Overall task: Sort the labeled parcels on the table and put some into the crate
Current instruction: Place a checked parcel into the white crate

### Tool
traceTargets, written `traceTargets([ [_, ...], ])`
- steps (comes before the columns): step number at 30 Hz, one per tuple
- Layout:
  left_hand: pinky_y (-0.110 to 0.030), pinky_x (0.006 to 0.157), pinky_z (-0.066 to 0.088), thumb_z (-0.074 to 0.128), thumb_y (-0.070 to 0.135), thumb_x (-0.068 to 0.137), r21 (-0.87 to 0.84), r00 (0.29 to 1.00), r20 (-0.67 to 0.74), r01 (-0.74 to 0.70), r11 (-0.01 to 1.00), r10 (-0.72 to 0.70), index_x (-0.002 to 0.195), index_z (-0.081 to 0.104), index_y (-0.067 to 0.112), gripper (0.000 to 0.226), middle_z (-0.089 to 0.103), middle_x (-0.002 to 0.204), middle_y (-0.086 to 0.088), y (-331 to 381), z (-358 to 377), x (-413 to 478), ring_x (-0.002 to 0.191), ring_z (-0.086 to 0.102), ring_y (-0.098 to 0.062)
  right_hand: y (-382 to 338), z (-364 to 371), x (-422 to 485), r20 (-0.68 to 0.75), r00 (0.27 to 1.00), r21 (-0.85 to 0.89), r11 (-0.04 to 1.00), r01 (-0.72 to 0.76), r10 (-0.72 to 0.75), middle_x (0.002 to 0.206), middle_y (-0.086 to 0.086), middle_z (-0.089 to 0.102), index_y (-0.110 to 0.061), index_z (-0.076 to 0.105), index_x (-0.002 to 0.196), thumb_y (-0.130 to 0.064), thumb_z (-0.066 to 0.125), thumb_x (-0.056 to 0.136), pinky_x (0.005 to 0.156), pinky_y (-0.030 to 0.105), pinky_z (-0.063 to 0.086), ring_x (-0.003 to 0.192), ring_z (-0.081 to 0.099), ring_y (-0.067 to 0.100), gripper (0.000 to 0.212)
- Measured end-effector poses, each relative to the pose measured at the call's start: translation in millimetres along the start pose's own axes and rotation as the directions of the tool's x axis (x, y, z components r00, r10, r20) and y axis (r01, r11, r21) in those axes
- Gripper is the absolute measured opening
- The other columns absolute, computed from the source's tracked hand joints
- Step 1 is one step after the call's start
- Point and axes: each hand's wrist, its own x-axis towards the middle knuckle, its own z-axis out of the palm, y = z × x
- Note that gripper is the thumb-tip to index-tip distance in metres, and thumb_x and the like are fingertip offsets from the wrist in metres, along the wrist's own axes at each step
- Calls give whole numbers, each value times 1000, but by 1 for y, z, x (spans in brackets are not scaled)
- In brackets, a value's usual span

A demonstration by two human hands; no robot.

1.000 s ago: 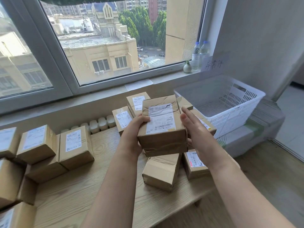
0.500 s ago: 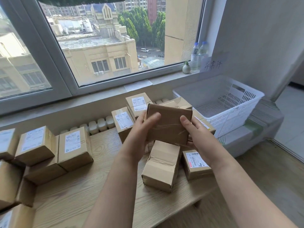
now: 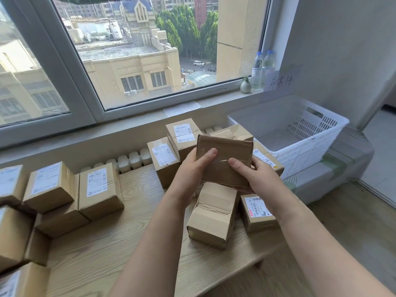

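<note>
Parcel (image 3: 224, 160) is held above the table (image 3: 132, 232), plain taped face up, no label seen. Left hand (image 3: 191, 168) and right hand (image 3: 258, 177) are curled round its sides, thumbs on top. No parcel is seen in the crate (image 3: 300, 155); many lie unsorted. Judged early. Room is open rightward; the crate's near rim must be cleared.

Stacked parcels (image 3: 10, 234) at the left edge partly out of frame; label print (image 3: 96, 182) illegibly small.
</note>
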Motion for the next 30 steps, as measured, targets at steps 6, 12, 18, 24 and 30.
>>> traceTargets([
  [6,-19,73,55,63,28,99,-45,999,-29,-40,998,39,133,59,14,38,74,119,-7,-6,-4,2,101,72,-14,0,2,2,33,999,4,1000,-13,13,108,-7,77,-37,67,117,-41,73,90,99,47,56,104,73,14,28],
  [12,-38,107,51,84,59,70,7,995,-80,-53,999,53,151,41,27,98,58,144,-1,-21,-7,7,127,61,-15,0,-2,6,49,983,92,979,-181,177,111,-2,77,-36,65,125,-75,49,89,87,52,61,105,73,20,55],
  [18,-36,95,57,68,67,71,-73,996,-81,28,997,-34,139,52,23,83,61,136,5,-18,-2,-1,117,63,-2,2,-10,11,-83,979,177,969,-171,188,113,3,76,-32,72,117,-69,62,83,95,60,55,109,71,28,51],
  [24,-49,101,53,60,74,81,-129,954,-254,131,983,-160,124,59,27,64,64,125,-1,-22,-18,3,120,61,-21,1,-27,3,18,1000,150,988,-25,23,123,13,71,-19,70,119,-55,68,76,107,56,46,121,64,34,56],
  [30,-36,73,58,51,77,86,-363,919,-242,212,907,-312,126,65,23,68,73,121,-12,-12,-43,3,110,69,-30,1,-38,0,211,977,183,983,-4,-36,130,20,67,-7,67,128,-47,72,72,111,62,38,131,54,41,69],
])
